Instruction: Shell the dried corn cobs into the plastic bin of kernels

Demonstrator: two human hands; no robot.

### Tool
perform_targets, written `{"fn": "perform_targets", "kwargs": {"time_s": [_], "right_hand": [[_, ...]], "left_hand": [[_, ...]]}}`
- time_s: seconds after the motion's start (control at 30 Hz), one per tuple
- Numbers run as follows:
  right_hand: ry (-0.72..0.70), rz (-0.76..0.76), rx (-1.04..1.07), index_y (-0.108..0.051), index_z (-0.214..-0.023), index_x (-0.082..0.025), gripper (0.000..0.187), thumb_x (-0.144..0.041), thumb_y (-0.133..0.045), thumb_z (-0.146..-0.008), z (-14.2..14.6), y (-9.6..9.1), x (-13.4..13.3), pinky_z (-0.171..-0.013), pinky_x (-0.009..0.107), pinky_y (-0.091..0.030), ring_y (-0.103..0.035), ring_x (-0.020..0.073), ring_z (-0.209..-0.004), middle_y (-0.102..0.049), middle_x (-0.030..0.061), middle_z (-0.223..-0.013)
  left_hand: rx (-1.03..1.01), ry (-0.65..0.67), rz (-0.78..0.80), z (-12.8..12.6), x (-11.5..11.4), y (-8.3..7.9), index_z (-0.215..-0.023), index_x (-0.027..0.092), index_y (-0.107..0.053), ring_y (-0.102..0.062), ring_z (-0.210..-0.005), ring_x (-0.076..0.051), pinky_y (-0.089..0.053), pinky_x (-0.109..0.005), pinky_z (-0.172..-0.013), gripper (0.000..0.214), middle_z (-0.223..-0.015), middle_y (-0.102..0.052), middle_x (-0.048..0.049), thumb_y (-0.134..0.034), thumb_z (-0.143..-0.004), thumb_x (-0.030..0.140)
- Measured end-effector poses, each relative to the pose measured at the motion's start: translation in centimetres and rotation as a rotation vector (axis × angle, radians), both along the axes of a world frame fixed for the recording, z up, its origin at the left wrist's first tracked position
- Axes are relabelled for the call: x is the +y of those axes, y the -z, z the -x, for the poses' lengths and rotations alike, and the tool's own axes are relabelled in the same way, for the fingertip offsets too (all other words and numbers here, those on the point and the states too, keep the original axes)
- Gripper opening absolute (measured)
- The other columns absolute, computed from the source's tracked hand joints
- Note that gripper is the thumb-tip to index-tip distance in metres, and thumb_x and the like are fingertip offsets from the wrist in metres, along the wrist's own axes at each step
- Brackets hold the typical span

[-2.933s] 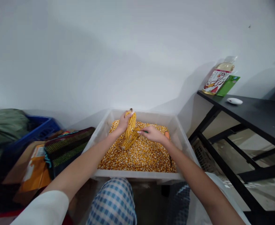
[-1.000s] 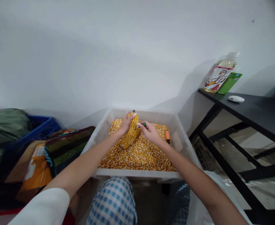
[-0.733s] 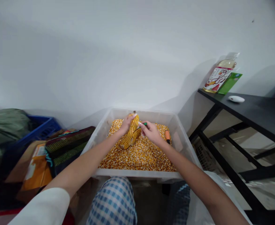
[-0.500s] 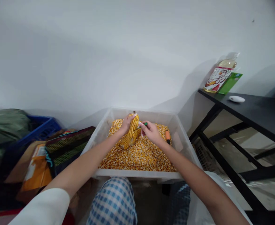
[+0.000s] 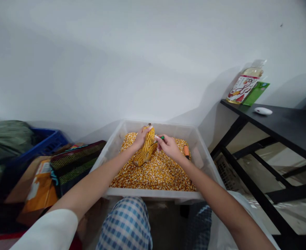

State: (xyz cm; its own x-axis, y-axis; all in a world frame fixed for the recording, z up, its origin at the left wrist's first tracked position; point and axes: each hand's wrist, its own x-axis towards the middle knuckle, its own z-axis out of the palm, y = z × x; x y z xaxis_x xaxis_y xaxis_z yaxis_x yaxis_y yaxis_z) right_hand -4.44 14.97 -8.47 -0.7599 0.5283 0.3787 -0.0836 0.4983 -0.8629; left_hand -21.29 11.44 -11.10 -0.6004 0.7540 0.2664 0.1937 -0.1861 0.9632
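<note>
My left hand (image 5: 142, 138) is shut around the upper part of a dried yellow corn cob (image 5: 148, 147), whose lower end rests on a deep bed of loose corn kernels (image 5: 153, 177). My right hand (image 5: 169, 147) pinches a small green-handled tool (image 5: 161, 138), its thin tip at the cob's right side. Both hands are over a translucent plastic bin (image 5: 153, 193). Just right of my right hand, an orange-handled tool (image 5: 186, 151) lies in the kernels, partly buried.
To the left of the bin are a blue crate (image 5: 48, 146), a dark woven bag (image 5: 74, 166) and orange-printed cardboard (image 5: 39, 187). To the right stands a black table (image 5: 280, 119) holding a labelled bottle (image 5: 243, 89) and a small white object (image 5: 263, 111).
Compared with the oldest frame, my right hand has moved up and left to the cob. The cob leans a little more to the right. Over the last half second, little has moved.
</note>
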Motion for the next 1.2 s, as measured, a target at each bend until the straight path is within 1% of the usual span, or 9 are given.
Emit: {"fn": "perform_targets", "kwargs": {"time_s": [0.17, 0.33, 0.47, 0.63, 0.73, 0.87, 0.97, 1.03, 1.2], "right_hand": [[0.004, -0.063, 0.016, -0.053, -0.083, -0.017, 0.034, -0.047, -0.04, -0.087, -0.1, -0.1, -0.2, -0.056, 0.022, -0.045, -0.055, 0.0111, -0.051, -0.057, -0.0015, -0.056], [0.003, -0.207, 0.013, -0.055, -0.083, -0.017, 0.03, -0.041, -0.039, -0.089, 0.0, 0.4, -0.4, -0.061, 0.023, -0.043, -0.057, 0.0118, -0.056, -0.061, 0.0009, -0.062], [0.012, -0.265, -0.002, -0.056, -0.085, -0.017, 0.028, -0.038, -0.038, -0.09, -0.1, 0.7, -0.5, -0.062, 0.023, -0.042, -0.056, 0.0119, -0.058, -0.062, 0.0016, -0.066], [0.012, -0.345, -0.041, -0.055, -0.09, -0.017, 0.027, -0.036, -0.036, -0.092, -0.2, 0.7, -0.4, -0.065, 0.024, -0.043, -0.057, 0.0127, -0.061, -0.062, 0.0021, -0.068], [-0.004, -0.485, -0.091, -0.054, -0.095, -0.017, 0.025, -0.034, -0.035, -0.092, -0.3, 0.8, -0.6, -0.066, 0.024, -0.042, -0.058, 0.0139, -0.066, -0.063, 0.0039, -0.073], [-0.051, -0.782, -0.183, -0.053, -0.097, -0.015, 0.023, -0.027, -0.035, -0.092, -0.3, 1.1, -1.0, -0.071, 0.026, -0.041, -0.059, 0.0164, -0.077, -0.063, 0.0091, -0.086], [-0.08, -0.938, -0.247, -0.053, -0.093, -0.014, 0.021, -0.023, -0.035, -0.091, -0.1, 1.4, -1.1, -0.071, 0.027, -0.041, -0.057, 0.0167, -0.077, -0.062, 0.0091, -0.083], [-0.074, -0.973, -0.254, -0.053, -0.093, -0.014, 0.019, -0.022, -0.036, -0.09, 0.0, 1.5, -1.1, -0.071, 0.027, -0.041, -0.056, 0.017, -0.077, -0.061, 0.0093, -0.083], [-0.059, -0.975, -0.274, -0.053, -0.093, -0.014, 0.016, -0.019, -0.038, -0.089, 0.0, 1.4, -1.0, -0.073, 0.027, -0.04, -0.056, 0.0171, -0.078, -0.061, 0.0098, -0.085]], "left_hand": [[-0.004, 0.014, -0.042, -0.3, -0.2, -0.3, -0.07, 0.017, -0.05, -0.044, -0.057, -0.012, -0.039, -0.025, -0.057, 0.03, -0.062, -0.047, 0.0018, -0.052, -0.071, 0.047], [-0.052, 0.021, -0.074, -0.2, -0.2, -0.3, -0.068, 0.017, -0.049, -0.042, -0.057, -0.01, -0.038, -0.024, -0.057, 0.029, -0.062, -0.045, 0.0025, -0.053, -0.071, 0.046], [-0.114, 0.025, -0.045, 0.2, 0.1, 0.0, -0.068, 0.017, -0.046, -0.04, -0.055, -0.01, -0.037, -0.025, -0.055, 0.031, -0.061, -0.044, 0.003, -0.052, -0.071, 0.048], [-0.044, -0.004, 0.0, -0.1, -0.1, -0.3, -0.065, 0.018, -0.046, -0.042, -0.054, -0.012, -0.037, -0.026, -0.055, 0.033, -0.057, -0.045, 0.0021, -0.05, -0.071, 0.05], [-0.033, -0.021, -0.007, -0.3, -0.4, -0.5, -0.068, 0.018, -0.05, -0.046, -0.058, -0.013, -0.039, -0.027, -0.057, 0.033, -0.061, -0.05, 0.0004, -0.05, -0.072, 0.05], [-0.047, -0.031, -0.022, -0.3, -0.5, -0.3, -0.075, 0.017, -0.052, -0.046, -0.059, -0.013, -0.039, -0.026, -0.057, 0.034, -0.065, -0.051, 0.0, -0.05, -0.074, 0.05], [-0.03, -0.029, -0.027, -0.5, -0.3, -0.1, -0.078, 0.016, -0.052, -0.046, -0.06, -0.012, -0.039, -0.025, -0.058, 0.035, -0.066, -0.051, 0.0007, -0.052, -0.073, 0.051], [0.007, -0.03, -0.021, -0.8, -0.3, -0.2, -0.079, 0.016, -0.052, -0.046, -0.062, -0.012, -0.039, -0.024, -0.058, 0.036, -0.067, -0.051, 0.0008, -0.052, -0.073, 0.051], [0.087, -0.028, 0.001, -1.4, -0.1, -0.4, -0.078, 0.016, -0.051, -0.047, -0.064, -0.012, -0.038, -0.024, -0.06, 0.035, -0.068, -0.052, 0.0008, -0.054, -0.073, 0.051]]}}
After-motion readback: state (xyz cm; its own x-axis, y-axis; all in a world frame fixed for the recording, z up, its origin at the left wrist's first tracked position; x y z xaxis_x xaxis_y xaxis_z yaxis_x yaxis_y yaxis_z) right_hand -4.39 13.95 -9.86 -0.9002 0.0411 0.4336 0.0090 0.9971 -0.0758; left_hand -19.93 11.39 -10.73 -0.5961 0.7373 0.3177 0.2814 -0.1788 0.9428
